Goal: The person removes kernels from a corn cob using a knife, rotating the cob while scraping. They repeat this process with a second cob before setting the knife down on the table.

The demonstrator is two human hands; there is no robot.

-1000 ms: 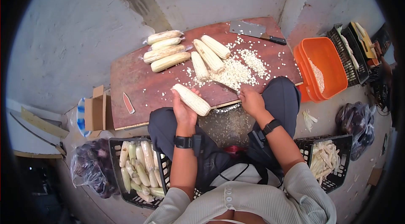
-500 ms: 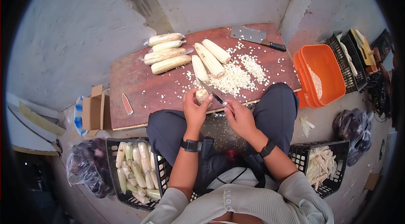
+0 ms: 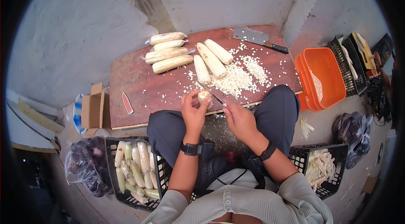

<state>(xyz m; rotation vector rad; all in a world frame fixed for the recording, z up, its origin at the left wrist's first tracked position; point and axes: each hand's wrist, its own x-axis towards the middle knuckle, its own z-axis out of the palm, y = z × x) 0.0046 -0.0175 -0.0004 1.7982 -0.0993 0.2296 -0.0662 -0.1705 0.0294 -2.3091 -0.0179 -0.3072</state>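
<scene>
My left hand (image 3: 194,108) is wrapped round a corn cob (image 3: 204,96), its pale end facing up over the table's front edge. In my right hand (image 3: 239,115) is the handle of a knife (image 3: 216,98); the thin blade points up and left, beside the cob. Just beyond lie three bare ears of corn (image 3: 211,60) and a spread of loose white kernels (image 3: 236,79). Several more ears (image 3: 172,64), some in clear wrap, are stacked at the back left of the red-brown table (image 3: 139,80).
A cleaver (image 3: 253,36) lies at the table's back right, a red-and-white blade-shaped piece (image 3: 127,103) at front left. An orange bin (image 3: 333,72) stands to the right. Black crates of corn (image 3: 110,173) and husks (image 3: 341,165) flank my legs.
The cob in my left hand has tilted, so its cut end faces more upward. My right hand has shifted slightly with the knife. The whole view has moved a little.
</scene>
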